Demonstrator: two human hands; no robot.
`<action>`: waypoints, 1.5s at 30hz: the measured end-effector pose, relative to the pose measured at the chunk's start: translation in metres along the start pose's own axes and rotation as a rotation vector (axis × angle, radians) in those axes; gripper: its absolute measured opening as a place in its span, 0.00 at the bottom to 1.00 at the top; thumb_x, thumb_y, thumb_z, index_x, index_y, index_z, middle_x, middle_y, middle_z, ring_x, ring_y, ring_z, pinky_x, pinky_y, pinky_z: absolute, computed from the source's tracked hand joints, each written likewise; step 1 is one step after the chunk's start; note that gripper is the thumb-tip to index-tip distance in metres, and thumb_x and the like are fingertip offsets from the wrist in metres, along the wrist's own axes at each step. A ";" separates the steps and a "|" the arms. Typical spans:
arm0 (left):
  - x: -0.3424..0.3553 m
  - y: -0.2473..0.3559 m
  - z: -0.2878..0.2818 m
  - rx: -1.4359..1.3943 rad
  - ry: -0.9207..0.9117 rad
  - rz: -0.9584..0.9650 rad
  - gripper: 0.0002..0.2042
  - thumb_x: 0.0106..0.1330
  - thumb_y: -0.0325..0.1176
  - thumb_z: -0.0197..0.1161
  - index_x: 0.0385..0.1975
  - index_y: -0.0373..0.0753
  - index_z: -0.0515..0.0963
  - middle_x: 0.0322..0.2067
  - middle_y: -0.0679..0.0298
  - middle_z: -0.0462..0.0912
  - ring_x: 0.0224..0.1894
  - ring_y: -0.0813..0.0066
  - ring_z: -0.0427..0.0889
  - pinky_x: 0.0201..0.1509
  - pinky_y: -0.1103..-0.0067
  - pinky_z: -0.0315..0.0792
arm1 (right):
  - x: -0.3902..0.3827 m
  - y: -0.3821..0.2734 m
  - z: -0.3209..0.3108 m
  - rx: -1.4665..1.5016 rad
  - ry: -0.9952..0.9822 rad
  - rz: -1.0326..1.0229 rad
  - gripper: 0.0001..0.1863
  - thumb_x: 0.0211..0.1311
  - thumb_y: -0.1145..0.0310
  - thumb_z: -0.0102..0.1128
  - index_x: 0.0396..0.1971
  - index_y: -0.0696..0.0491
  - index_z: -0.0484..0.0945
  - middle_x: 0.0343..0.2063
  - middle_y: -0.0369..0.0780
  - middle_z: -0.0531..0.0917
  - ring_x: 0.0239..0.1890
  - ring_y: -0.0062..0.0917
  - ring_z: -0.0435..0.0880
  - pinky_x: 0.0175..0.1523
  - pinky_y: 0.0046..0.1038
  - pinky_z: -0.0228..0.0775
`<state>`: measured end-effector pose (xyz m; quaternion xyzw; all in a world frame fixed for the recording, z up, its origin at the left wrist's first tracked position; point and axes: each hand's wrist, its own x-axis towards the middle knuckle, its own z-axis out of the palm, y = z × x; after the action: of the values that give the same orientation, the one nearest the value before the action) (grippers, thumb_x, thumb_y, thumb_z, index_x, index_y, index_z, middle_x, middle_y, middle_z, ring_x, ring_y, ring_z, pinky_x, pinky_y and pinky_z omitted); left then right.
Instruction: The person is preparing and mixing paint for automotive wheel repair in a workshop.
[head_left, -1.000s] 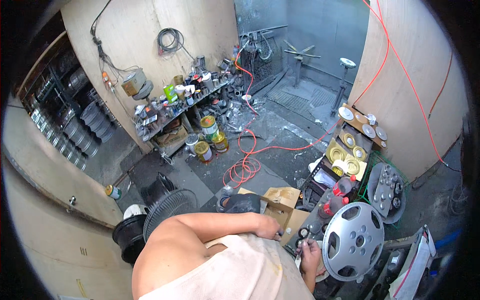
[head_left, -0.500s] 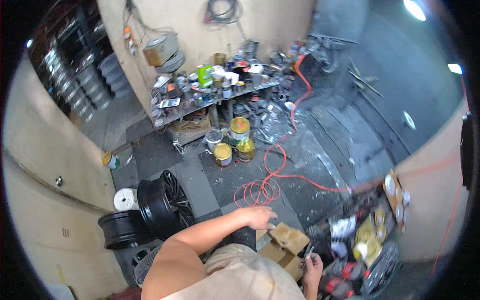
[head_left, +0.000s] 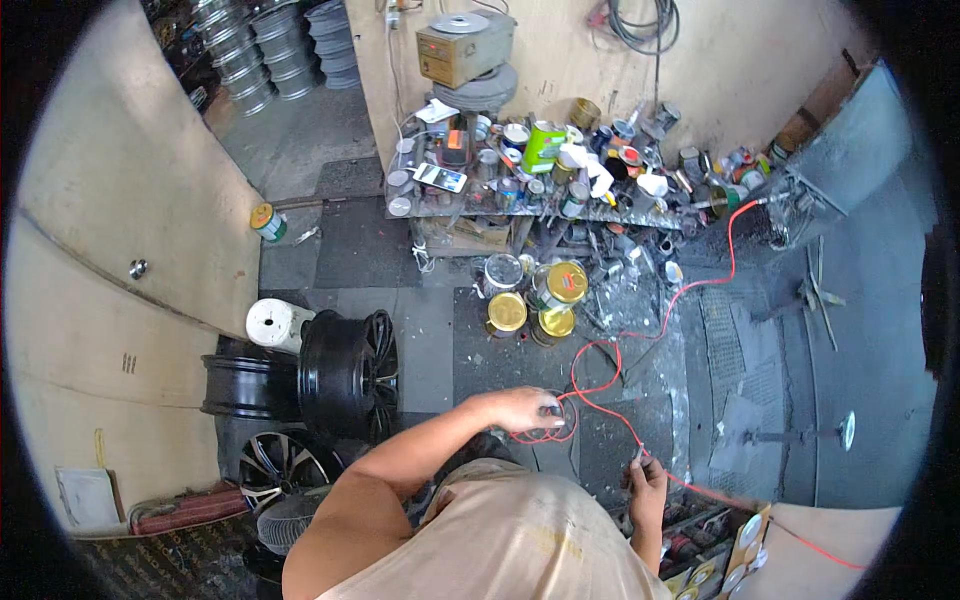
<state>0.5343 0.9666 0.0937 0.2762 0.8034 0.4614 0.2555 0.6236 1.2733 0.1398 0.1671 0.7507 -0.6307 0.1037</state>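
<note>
My left hand (head_left: 522, 408) is in front of my body, over the coils of a thin red hose (head_left: 597, 392). Its fingers are curled in, and a small dark spot shows at the fingertips; what they hold, if anything, I cannot make out. Lower and to the right, my right hand (head_left: 648, 482) is closed in a pinch. A small, thin grey piece (head_left: 639, 456) sticks up from its fingers, too small to name. The red hose passes close behind this hand; whether they touch I cannot tell.
A cluttered workbench (head_left: 640, 214) with cans stands ahead, and several paint cans (head_left: 506, 313) stand on the floor before it. Black wheel rims (head_left: 335, 375) and a white cylindrical container (head_left: 277, 324) are at the left. The hose crosses the floor toward the right.
The view has swung left and levelled, so the bench sits further right. Cardboard boxes beside my right hand have left the view. Both hands remain in front of me, still closed.
</note>
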 end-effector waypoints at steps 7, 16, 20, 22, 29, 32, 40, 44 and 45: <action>0.014 0.015 0.017 -0.952 0.203 -0.247 0.20 0.69 0.49 0.49 0.49 0.39 0.70 0.40 0.63 0.77 0.42 0.72 0.77 0.41 0.74 0.75 | 0.047 -0.033 0.049 -0.143 -0.126 -0.173 0.08 0.59 0.68 0.59 0.31 0.57 0.75 0.19 0.31 0.72 0.22 0.14 0.68 0.28 0.20 0.60; 0.027 -0.004 -0.007 -1.821 0.531 -0.340 0.18 0.68 0.53 0.47 0.40 0.45 0.74 0.33 0.65 0.80 0.37 0.73 0.80 0.38 0.69 0.76 | 0.105 -0.093 0.125 -0.607 -0.623 -0.532 0.36 0.38 0.58 0.76 0.51 0.54 0.73 0.36 0.44 0.77 0.39 0.32 0.77 0.45 0.30 0.70; 0.050 -0.019 -0.028 -1.934 0.633 -0.278 0.22 0.70 0.52 0.40 0.43 0.41 0.74 0.38 0.60 0.80 0.39 0.66 0.81 0.41 0.64 0.77 | 0.143 -0.102 0.141 -0.752 -0.679 -0.634 0.41 0.34 0.56 0.77 0.54 0.53 0.71 0.41 0.50 0.75 0.44 0.43 0.76 0.49 0.36 0.70; 0.067 -0.024 -0.043 -1.887 0.647 -0.225 0.21 0.70 0.52 0.41 0.42 0.40 0.74 0.37 0.59 0.81 0.39 0.66 0.81 0.42 0.65 0.77 | 0.166 -0.107 0.140 -0.722 -0.684 -0.633 0.41 0.34 0.58 0.77 0.54 0.52 0.71 0.41 0.49 0.76 0.45 0.42 0.76 0.51 0.36 0.70; 0.177 -0.034 -0.093 -1.896 0.508 -0.312 0.22 0.70 0.52 0.43 0.43 0.38 0.72 0.38 0.60 0.80 0.40 0.67 0.80 0.48 0.66 0.74 | 0.263 -0.127 0.116 -0.683 -0.537 -0.575 0.41 0.30 0.61 0.79 0.51 0.55 0.72 0.43 0.47 0.77 0.47 0.41 0.75 0.53 0.36 0.69; 0.220 -0.050 -0.115 -1.817 0.384 -0.401 0.24 0.70 0.54 0.40 0.48 0.39 0.72 0.42 0.59 0.79 0.44 0.66 0.79 0.51 0.67 0.74 | 0.305 -0.126 0.104 -0.635 -0.472 -0.601 0.41 0.29 0.60 0.79 0.49 0.57 0.72 0.41 0.47 0.77 0.46 0.40 0.76 0.52 0.35 0.69; 0.172 -0.071 -0.169 -1.021 0.250 -0.393 0.28 0.68 0.53 0.47 0.60 0.38 0.64 0.52 0.60 0.72 0.54 0.72 0.70 0.59 0.71 0.63 | 0.405 -0.138 0.132 -0.538 -0.418 -0.368 0.36 0.29 0.63 0.79 0.44 0.59 0.72 0.37 0.45 0.78 0.40 0.38 0.78 0.45 0.35 0.70; 0.122 -0.063 -0.184 -0.902 0.186 -0.375 0.25 0.69 0.47 0.50 0.56 0.31 0.68 0.52 0.58 0.74 0.56 0.72 0.68 0.62 0.76 0.59 | 0.459 -0.167 0.171 -0.586 -0.416 -0.421 0.33 0.32 0.63 0.77 0.42 0.59 0.73 0.37 0.47 0.79 0.40 0.38 0.79 0.45 0.35 0.70; 0.109 -0.060 -0.188 -0.928 0.226 -0.453 0.24 0.69 0.46 0.50 0.56 0.32 0.69 0.53 0.59 0.73 0.55 0.72 0.68 0.61 0.77 0.59 | 0.477 -0.176 0.185 -0.584 -0.438 -0.407 0.33 0.32 0.63 0.77 0.42 0.59 0.73 0.37 0.48 0.79 0.41 0.37 0.79 0.46 0.35 0.70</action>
<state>0.3189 0.9021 0.1067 -0.0979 0.5767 0.7287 0.3562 0.1063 1.1229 0.0917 -0.1592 0.8760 -0.4195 0.1771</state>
